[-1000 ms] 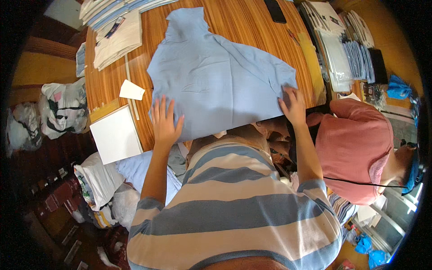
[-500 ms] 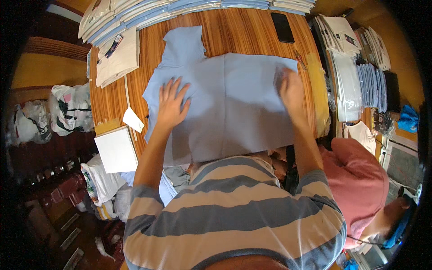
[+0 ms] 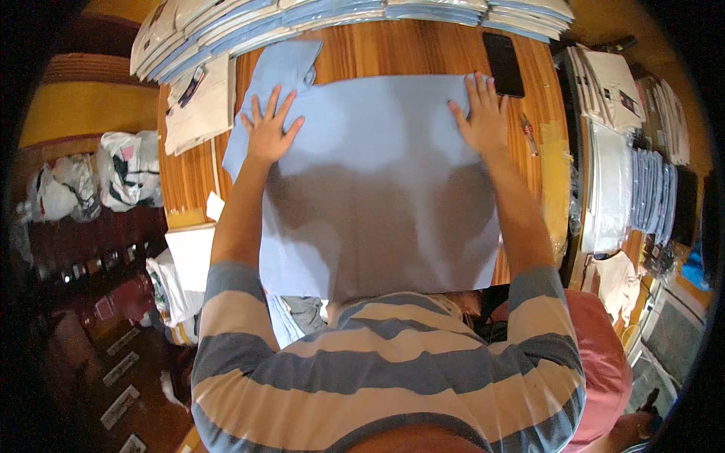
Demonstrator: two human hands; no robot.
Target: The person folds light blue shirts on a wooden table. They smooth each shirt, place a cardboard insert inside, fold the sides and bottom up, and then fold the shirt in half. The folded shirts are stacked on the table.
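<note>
A light blue shirt (image 3: 377, 219) lies spread over the wood-grain table, and a sleeve-like part of it sticks out at the far left. My left hand (image 3: 269, 130) presses flat on the cloth close to that sleeve, fingers spread. At the far right corner of the cloth, my right hand (image 3: 483, 121) rests flat with its fingers apart, reaching partly past the cloth's edge. Neither hand grips anything. Shadows of my arms and head darken much of the cloth. Its near edge hangs close to my striped top.
Bagged folded shirts (image 3: 317, 13) line the far edge. A cream folded garment (image 3: 200, 109) lies left, above a white board (image 3: 189, 253). A black phone (image 3: 504, 64) and small snips (image 3: 529, 134) lie right. More folded garments (image 3: 653, 189) stand beyond. A person in red (image 3: 604, 340) is close at right.
My right hand has gone from a blurred, curled pose at the cloth's right side to lying flat on its far corner. The shirt now lies squarer and smoother, its middle crease fainter.
</note>
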